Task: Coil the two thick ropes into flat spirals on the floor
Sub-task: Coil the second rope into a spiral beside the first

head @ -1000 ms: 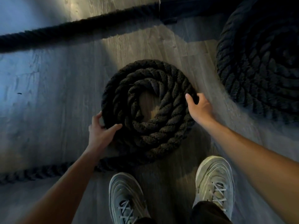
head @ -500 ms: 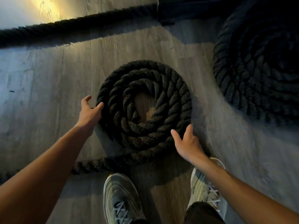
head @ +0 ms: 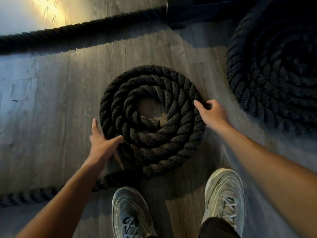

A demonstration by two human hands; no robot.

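The partial spiral (head: 152,117) at the centre of the floor (head: 51,117) is apparently being tightened: gripped at 3 o'clock by the right hand (head: 212,114), pressed at 8 o'clock by the flat left hand (head: 103,143). Feeding-in of the loose tail (head: 120,177) is probably being called for next.

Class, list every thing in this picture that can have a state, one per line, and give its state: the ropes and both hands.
Small coil: partly wound flat, tail trailing loose to the left.
Big coil: wound in many turns.
Top rope: lying straight, uncoiled.
Left hand: fingers straight, presses the small coil's outer turn.
Right hand: fingers curled, grips the small coil's outer turn.
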